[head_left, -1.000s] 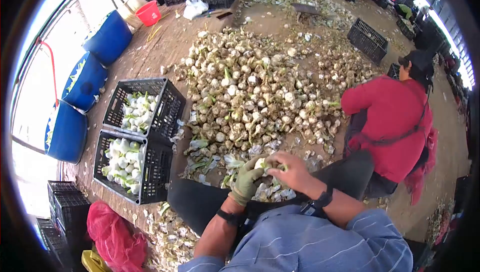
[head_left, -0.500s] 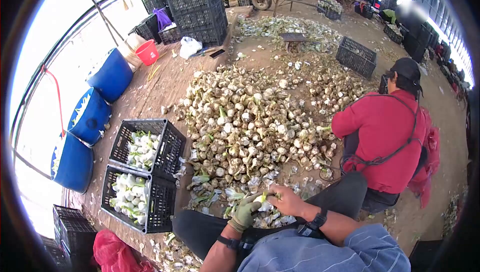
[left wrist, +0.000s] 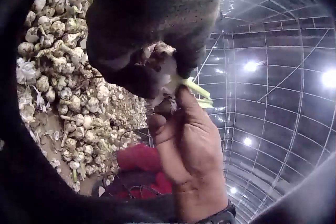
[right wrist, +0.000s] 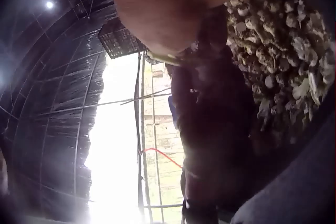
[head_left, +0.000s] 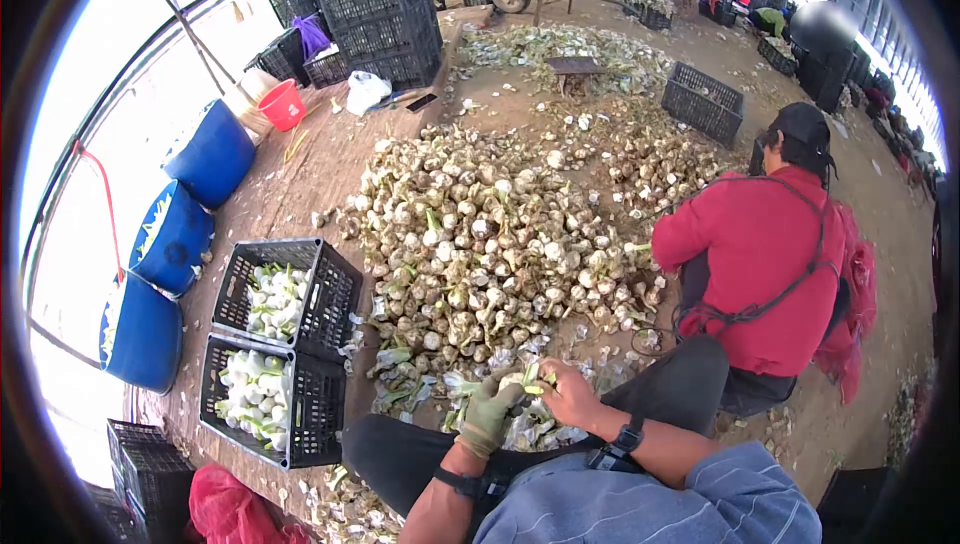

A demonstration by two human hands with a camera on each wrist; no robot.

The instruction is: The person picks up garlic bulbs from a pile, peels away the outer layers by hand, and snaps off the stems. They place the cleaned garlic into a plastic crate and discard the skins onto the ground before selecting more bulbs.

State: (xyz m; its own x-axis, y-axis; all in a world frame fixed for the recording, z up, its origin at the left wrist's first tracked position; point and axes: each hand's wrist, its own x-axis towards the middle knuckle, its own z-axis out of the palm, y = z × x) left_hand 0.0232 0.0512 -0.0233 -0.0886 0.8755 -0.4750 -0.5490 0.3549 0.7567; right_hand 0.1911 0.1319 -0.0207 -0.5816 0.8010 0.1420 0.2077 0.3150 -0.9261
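Note:
The gloved left hand [head_left: 490, 410] grips a pale garlic bulb [head_left: 513, 380] above the lap, its fingers curled round it. Against the bulb, the bare right hand [head_left: 572, 396] pinches green stem pieces [head_left: 534, 387] between thumb and fingers. In the left wrist view the right hand [left wrist: 195, 153] meets the dark-looking glove [left wrist: 157, 19], and a split green stem [left wrist: 197, 88] sticks out between them. The right wrist view shows the right hand [right wrist: 163, 8] close up and a green strip [right wrist: 164, 58] beside it; the bulb is hidden there.
Ahead lies a large garlic pile [head_left: 480, 254]. Two black crates [head_left: 318, 414] of cleaned bulbs stand at the left, with blue tubs [head_left: 145, 334] beyond. A person in red [head_left: 765, 254] sits close at the right. Peelings [head_left: 540, 429] lie below the hands.
The head view has tilted up and shifted slightly. The right hand has drawn a little away from the left, and green stem pieces now show between them; the left hand keeps its grip.

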